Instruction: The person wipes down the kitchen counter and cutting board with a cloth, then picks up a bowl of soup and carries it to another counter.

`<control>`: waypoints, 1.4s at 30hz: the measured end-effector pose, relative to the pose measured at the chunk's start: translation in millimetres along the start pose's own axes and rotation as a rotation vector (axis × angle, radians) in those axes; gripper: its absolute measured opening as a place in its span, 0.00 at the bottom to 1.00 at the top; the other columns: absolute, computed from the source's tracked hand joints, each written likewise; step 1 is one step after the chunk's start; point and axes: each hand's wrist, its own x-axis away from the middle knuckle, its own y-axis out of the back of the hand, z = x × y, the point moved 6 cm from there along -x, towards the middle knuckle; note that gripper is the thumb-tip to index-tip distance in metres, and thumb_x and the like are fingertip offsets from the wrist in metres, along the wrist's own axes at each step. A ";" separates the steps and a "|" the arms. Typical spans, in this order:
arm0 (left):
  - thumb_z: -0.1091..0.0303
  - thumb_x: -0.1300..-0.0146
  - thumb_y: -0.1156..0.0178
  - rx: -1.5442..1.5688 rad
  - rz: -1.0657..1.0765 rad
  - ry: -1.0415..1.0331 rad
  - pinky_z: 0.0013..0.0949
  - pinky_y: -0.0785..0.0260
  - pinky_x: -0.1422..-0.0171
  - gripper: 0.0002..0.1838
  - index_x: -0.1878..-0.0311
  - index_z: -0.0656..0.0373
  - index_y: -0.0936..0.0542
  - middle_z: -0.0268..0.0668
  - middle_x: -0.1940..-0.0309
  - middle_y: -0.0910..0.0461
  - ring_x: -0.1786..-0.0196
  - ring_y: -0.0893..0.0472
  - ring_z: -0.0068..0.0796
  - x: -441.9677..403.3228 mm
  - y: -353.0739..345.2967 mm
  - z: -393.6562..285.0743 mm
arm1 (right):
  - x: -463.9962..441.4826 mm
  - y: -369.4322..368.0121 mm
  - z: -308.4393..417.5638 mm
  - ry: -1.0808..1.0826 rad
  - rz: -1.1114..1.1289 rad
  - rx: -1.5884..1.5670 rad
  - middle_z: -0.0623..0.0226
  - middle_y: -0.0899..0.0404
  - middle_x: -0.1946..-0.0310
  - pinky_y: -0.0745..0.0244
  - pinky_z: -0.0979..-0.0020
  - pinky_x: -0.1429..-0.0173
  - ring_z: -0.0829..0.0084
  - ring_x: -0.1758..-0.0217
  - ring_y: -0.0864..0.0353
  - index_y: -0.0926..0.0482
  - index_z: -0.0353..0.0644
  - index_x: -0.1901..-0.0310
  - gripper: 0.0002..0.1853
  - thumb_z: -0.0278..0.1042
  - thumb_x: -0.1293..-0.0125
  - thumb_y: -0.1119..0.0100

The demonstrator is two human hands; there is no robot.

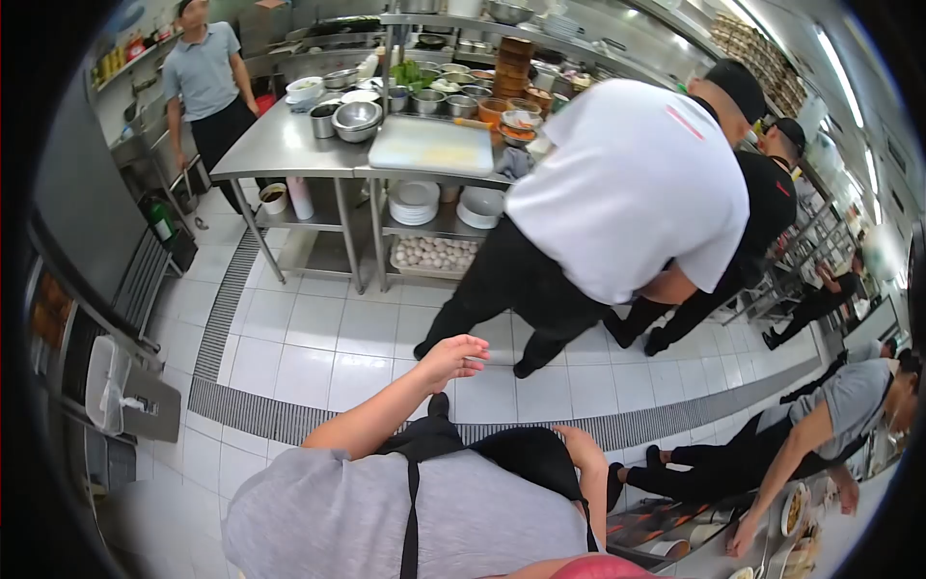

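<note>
In front of the stainless-steel surface (260,143), out over the white tiled floor (371,381), held the left hand (449,359) raised and bare, released, with fingers loosely extended and grasping nothing visible. Farther from the surface, had the bare right hand (577,446) low beside the black cloth apron (521,452); could not tell whether clenched, released or grasping, with its fingers hidden. Wore the apron well apart from the surface, over a light gray shirt (338,511), with one dark shoe (439,405) beside the gray slotted floor drain (265,413).

In front of the surface's right part, saw a person in a white short-sleeved shirt (627,183), leaning forward. To the left of the surface, saw a person in a pale blue shirt (204,72), standing. On the surface, saw a white rectangular cutting board (431,143) and, just to its left, round metal bowls (357,118); on the shelf beneath, saw stacked white plates (415,201).

Judging by the open left hand, seemed to be standing or walking rather than working at the surface. For any reach to the surface, would have needed to step closer and keep left of the white-shirted person, arms close in.
</note>
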 end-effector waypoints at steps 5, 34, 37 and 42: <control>0.61 0.39 0.47 -0.061 0.007 0.006 0.25 0.33 0.57 0.10 0.56 0.53 0.26 0.30 0.62 0.24 0.63 0.25 0.19 15.7 7.7 0.5 | -19.9 -12.6 31.0 0.041 0.002 -0.021 0.49 0.28 0.51 0.35 0.62 0.42 0.54 0.46 0.30 0.27 0.37 0.50 0.27 0.48 0.47 0.41; 0.64 0.42 0.46 0.091 -1.055 -0.229 0.27 0.32 0.65 0.13 0.53 0.53 0.28 0.34 0.63 0.24 0.66 0.24 0.27 255.5 572.6 -53.0 | -303.4 -223.2 455.8 0.565 0.409 -0.163 0.56 0.22 0.61 0.29 0.67 0.53 0.61 0.57 0.23 0.25 0.42 0.54 0.20 0.47 0.43 0.45; 0.64 0.39 0.51 0.287 -1.275 -0.115 0.31 0.31 0.61 0.13 0.53 0.55 0.29 0.34 0.62 0.26 0.56 0.27 0.31 303.6 687.5 114.6 | -369.8 -299.2 352.7 0.378 0.277 0.159 0.55 0.21 0.68 0.28 0.62 0.57 0.57 0.62 0.22 0.20 0.42 0.66 0.17 0.48 0.46 0.46; 0.65 0.56 0.39 -1.490 -0.994 0.148 0.42 0.32 0.70 0.11 0.72 0.58 0.29 0.35 0.81 0.30 0.74 0.27 0.36 411.7 626.1 228.0 | -329.3 -329.4 162.6 -0.300 0.421 0.277 0.61 0.22 0.79 0.25 0.66 0.64 0.64 0.73 0.21 0.18 0.49 0.73 0.18 0.55 0.48 0.46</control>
